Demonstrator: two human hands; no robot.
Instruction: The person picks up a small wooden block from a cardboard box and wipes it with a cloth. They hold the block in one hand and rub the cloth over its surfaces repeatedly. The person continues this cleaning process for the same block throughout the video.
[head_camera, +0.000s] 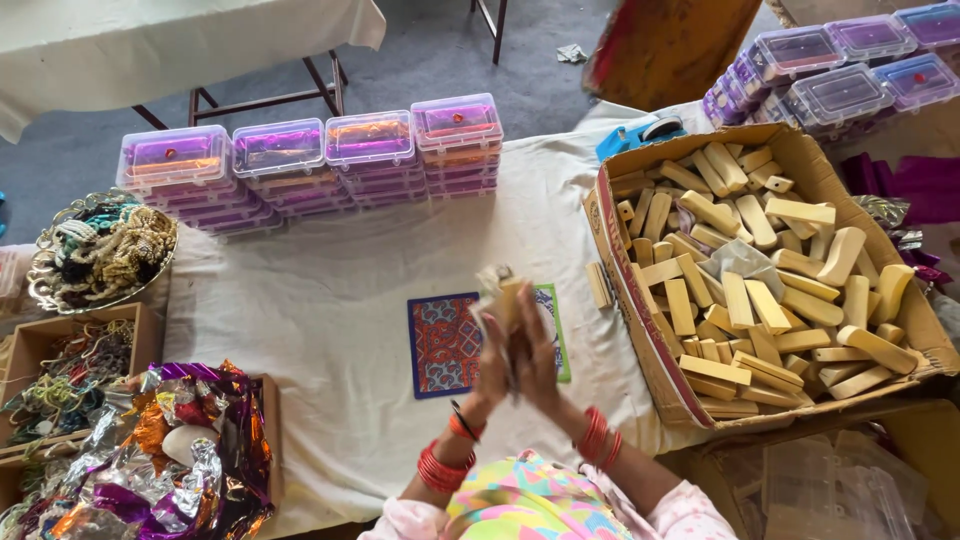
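Hands: my left hand (492, 365) and right hand (540, 355) are raised together above the worktop (330, 300), both closed around one pale wooden block (508, 300) with a scrap of crinkled wrapping at its top; blur keeps me from seeing which fingers carry the weight
Block position: held in the air over the patterned card (445, 343) and the green-edged card (556, 325) lying flat just in front of me
Slip risk: I judge the block smooth and the wrap loose, so if either palm relaxes it could drop onto the cards and knock them askew
Box risk: the cardboard box (640, 330) of wooden blocks sits just to my right with one stray block (598, 285) leaning beside its wall; a wide right elbow could nudge it off
Foil risk: the crumpled foil heap (190, 460) lies near my left forearm, and my bangles (440, 468) might snag it
Stacks: the clear lidded cases (315, 160) stand in a row well apart, at the far edge; I see little danger there
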